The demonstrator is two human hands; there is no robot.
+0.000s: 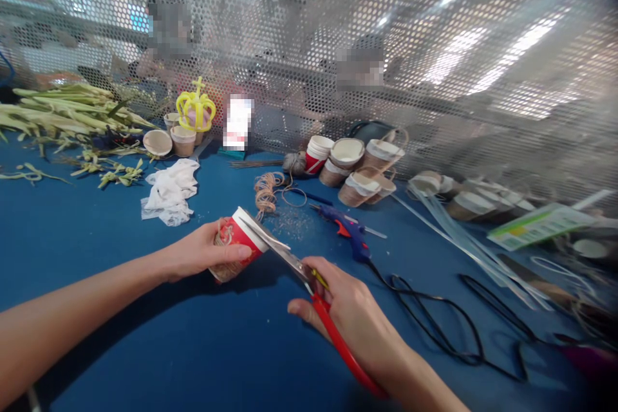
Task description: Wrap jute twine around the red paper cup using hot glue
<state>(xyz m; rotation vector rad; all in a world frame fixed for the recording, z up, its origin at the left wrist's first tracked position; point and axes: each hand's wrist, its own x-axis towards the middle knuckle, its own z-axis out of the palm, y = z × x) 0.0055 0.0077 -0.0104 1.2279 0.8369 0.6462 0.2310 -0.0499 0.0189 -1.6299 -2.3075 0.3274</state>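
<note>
Your left hand point(200, 254) grips the red cup point(237, 243); your right hand point(345, 315) grips scissors point(294, 264), blades touching the cup's rim, glue gun point(350, 232) just beyond.

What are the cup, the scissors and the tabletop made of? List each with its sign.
Cup: likely paper, red print, white rim, with twine-like cord wound round its lower part.
Scissors: shiny metal blades, glossy red handles, probably plastic.
Tabletop: a matte blue covering, possibly fabric or felt; hard to tell.
</note>
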